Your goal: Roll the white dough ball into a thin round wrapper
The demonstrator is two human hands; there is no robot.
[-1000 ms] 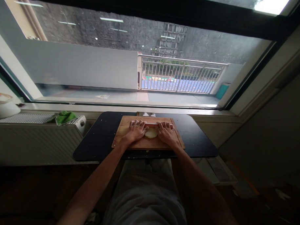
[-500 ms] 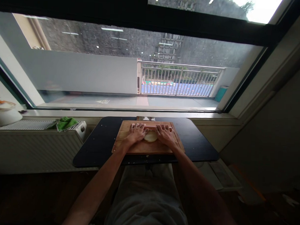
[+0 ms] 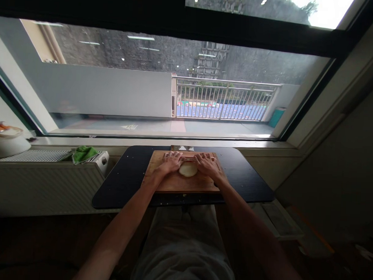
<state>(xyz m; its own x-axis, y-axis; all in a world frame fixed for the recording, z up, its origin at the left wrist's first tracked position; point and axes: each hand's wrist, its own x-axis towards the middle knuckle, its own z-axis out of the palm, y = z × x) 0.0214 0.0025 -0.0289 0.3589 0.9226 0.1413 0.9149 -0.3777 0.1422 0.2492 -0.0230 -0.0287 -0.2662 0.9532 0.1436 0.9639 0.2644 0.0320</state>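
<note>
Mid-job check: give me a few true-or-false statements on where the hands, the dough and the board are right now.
1. The left hand and the right hand both lie on the rolling pin. True.
2. The dough sits directly on the dark table. False: it sits on the wooden board, which lies on the table.
3. A green cloth lies on the radiator at the left. True.
4. The dough lies to the right of both hands. False: it lies between them, by the pin.
</note>
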